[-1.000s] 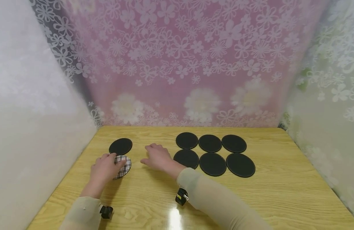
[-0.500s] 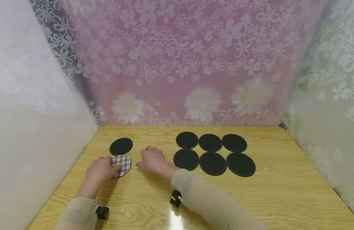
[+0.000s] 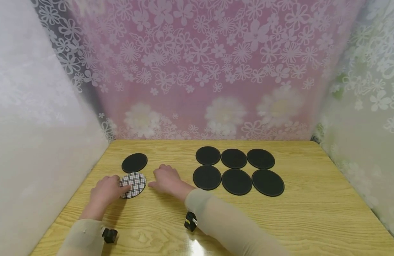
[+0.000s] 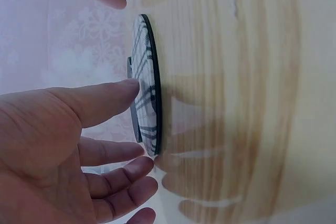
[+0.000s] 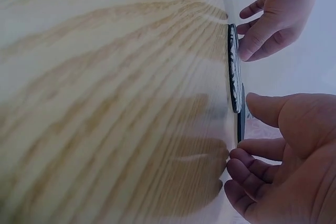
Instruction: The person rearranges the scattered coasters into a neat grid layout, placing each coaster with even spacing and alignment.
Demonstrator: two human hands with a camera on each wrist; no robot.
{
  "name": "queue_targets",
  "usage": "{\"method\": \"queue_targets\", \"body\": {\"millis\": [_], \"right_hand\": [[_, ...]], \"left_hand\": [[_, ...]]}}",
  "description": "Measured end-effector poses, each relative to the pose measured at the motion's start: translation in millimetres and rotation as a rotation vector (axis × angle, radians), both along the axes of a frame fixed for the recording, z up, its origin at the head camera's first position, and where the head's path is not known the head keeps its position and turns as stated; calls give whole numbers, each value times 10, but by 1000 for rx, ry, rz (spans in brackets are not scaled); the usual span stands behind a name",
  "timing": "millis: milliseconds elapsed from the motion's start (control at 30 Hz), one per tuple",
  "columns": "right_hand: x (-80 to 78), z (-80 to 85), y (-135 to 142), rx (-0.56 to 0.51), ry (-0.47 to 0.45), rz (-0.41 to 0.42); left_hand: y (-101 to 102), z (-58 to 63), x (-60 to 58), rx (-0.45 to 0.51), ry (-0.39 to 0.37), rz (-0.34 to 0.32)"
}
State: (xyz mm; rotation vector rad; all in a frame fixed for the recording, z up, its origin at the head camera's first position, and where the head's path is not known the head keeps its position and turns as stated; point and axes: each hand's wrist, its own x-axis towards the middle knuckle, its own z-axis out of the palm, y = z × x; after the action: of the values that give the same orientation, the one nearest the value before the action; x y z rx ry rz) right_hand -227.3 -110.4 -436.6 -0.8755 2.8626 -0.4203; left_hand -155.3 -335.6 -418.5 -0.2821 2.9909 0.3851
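Observation:
A round plaid coaster (image 3: 136, 183), white with dark lines and a black edge, lies flat on the table just in front of a black coaster (image 3: 134, 163). My left hand (image 3: 104, 192) is at its left side, fingers relaxed near the tabletop. The left thumb (image 4: 113, 98) reaches over the plaid face; whether it touches cannot be told. To the right of the plaid coaster, apart from it, my right hand (image 3: 167, 179) holds nothing, its fingers (image 5: 252, 174) loosely bent by the table.
Several black coasters (image 3: 236, 182) form two touching rows on the right half of the wooden table (image 3: 312, 213). Behind the table hangs a pink flowered sheet (image 3: 197, 71). Pale sheets flank the left and right sides.
My left hand has drawn back leftward, uncovering more of the plaid coaster. My right hand has shifted left, closer to that coaster. The black coasters stay put.

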Motion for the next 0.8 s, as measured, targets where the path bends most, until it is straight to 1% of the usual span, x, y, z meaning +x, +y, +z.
{"method": "queue_targets", "body": {"millis": [200,433,600,800], "right_hand": [[-2,-19,-50,36,16,-14],[-21,-26,-61,39,35,-9],[-2,5,-54,40,18,-9],[17,33,-63,39,6,-8]], "left_hand": [[-33,-2,9,18,-12,3],[-29,22,25,39,-24,11],[-41,20,30,75,-36,22],[-75,-17,3,114,-42,35]]}}
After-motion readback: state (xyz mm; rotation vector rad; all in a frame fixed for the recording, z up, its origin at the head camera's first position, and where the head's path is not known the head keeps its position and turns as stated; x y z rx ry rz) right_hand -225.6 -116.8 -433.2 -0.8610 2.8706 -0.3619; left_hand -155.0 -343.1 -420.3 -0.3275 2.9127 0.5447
